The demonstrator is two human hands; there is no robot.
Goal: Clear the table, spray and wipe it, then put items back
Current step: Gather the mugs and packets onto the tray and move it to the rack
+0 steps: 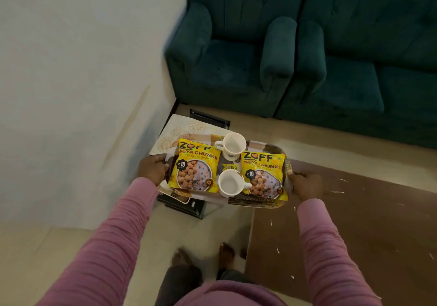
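The left grip [152, 167] clasps the tray [260, 203] at its left edge, the right grip [307, 184] its right edge. On the tray lie two yellow packets [195, 166], one toward each end, and two white cups [233, 147] between them. The tray partly covers the small surface [179, 126].

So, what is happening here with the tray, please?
A person in pink sleeves holds a patterned tray by its two ends, left hand and right hand. On it lie two yellow soya chunks packets and two white cups, both looking empty. The tray is above a small table by the wall; whether it rests on it cannot be told.
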